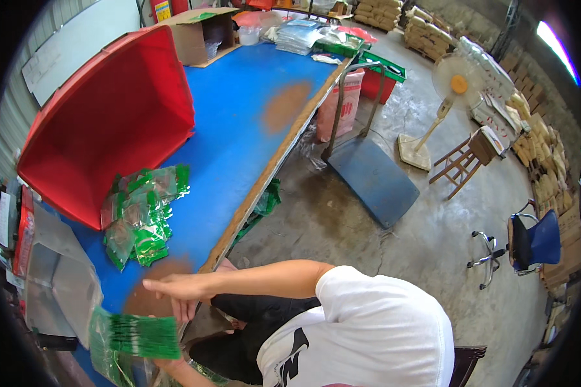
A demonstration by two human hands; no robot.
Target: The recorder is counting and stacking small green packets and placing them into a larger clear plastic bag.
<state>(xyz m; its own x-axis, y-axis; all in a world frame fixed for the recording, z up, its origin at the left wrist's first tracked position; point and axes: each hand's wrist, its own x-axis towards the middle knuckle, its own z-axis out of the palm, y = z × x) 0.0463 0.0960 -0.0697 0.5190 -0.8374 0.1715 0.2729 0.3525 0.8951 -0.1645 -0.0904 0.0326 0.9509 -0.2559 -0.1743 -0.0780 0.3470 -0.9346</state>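
Observation:
My left hand [169, 365], low in the view, is closed round a neat stack of clear plastic bags with green ends [143, 337]. Its fingers are partly hidden by the stack. Just above, my right hand [177, 288] is empty, with its fingers apart, over the table edge. A loose heap of green and clear plastic packets [145, 216] lies on the blue table [219, 109], beyond my hands. It spreads out from the mouth of a large red bin [110, 122] tipped on its side.
A grey machine [58, 290] stands at the left. Along the far end of the table are an open cardboard box [203, 37] and stacked plastic bags [300, 33]. Off the table's right side are a platform trolley [374, 177], a fan [455, 87], a wooden stool [468, 158] and a blue chair [534, 238].

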